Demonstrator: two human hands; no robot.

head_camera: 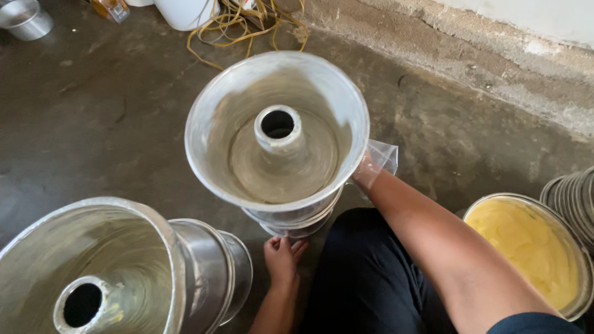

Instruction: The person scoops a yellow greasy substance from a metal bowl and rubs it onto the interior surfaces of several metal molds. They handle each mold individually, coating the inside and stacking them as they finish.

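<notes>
Head view looks down on a stack of metal tube pans [278,139] held up in front of the person, mouth toward the camera, its central tube pointing up at the lens. The left hand [283,258] supports the stack from below, fingers curled against the bottom pan's base. The right hand [369,170], in a thin clear plastic glove, presses flat against the stack's right side; its grip looks spread on the wall, not pinching. A likely slip: the glove is slick on bare metal, so the nested pans could slide apart or the stack tip off the left palm and fall to the floor. A second stack of tube pans [124,266] lies on its side at lower left, and a bowl of yellow batter [526,247] sits at lower right, close enough that a dropped pan might hit it. The surface is a dark, stained concrete floor [99,117]; a rough concrete ledge [470,55] runs along the wall, with tangled yellow cord [247,21] and a white container [182,12] beyond.
</notes>
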